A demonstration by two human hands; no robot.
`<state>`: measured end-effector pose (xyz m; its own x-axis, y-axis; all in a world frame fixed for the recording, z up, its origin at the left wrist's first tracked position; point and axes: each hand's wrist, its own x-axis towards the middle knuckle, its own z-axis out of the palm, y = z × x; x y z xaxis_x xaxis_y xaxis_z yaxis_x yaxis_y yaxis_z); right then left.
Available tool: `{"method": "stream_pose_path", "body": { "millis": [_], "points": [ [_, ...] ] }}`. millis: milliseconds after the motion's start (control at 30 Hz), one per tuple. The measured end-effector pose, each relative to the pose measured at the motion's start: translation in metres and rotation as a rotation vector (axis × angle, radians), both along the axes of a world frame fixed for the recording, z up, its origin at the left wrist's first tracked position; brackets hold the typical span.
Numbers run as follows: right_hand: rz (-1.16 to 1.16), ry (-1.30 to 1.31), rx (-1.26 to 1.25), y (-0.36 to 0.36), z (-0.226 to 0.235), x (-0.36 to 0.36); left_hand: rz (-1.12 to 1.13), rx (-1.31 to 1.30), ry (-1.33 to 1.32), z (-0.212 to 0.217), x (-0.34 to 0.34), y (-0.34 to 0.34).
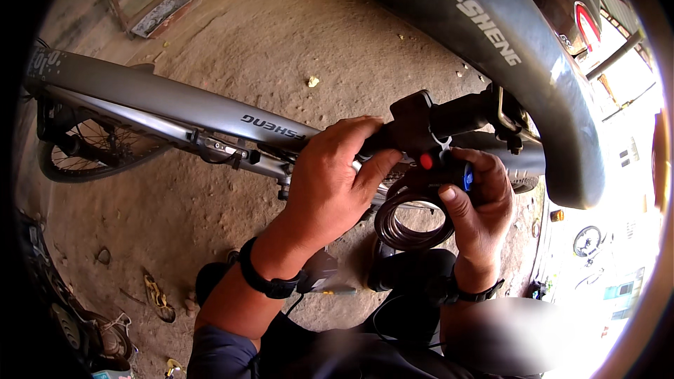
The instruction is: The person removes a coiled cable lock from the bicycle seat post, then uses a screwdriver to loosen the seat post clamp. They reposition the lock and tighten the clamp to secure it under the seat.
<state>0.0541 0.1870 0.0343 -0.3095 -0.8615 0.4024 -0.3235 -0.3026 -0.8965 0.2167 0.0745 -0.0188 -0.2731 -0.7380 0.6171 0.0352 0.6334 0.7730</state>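
Note:
A grey bicycle frame (154,98) runs from the left to the seat post (460,114) under a black saddle (505,49). My left hand (333,175) grips the frame where it meets the seat post, thumb up against a black clamp bracket (413,123). My right hand (484,200) holds the black lock head with a red button (426,161) and a blue key piece (467,179). A dark coiled cable lock (411,221) hangs between my hands, below the bracket.
Dusty dirt floor (267,35) lies under the bike. A spoked wheel (91,147) sits at the left. Sandals and scraps (158,298) lie at lower left. Another dark vehicle with a red tail light (586,21) stands at upper right.

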Motion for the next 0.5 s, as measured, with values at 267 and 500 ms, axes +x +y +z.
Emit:
{"method": "stream_pose_path", "body": {
  "millis": [267, 500],
  "points": [
    [0.018, -0.029, 0.007, 0.0002, -0.0011, -0.0022, -0.074, 0.04, -0.006, -0.0025, -0.0003, -0.0053],
    [-0.051, 0.014, 0.017, 0.0024, -0.0012, 0.0068, -0.035, -0.028, -0.008, -0.0077, -0.0029, -0.0073]
  ]
}}
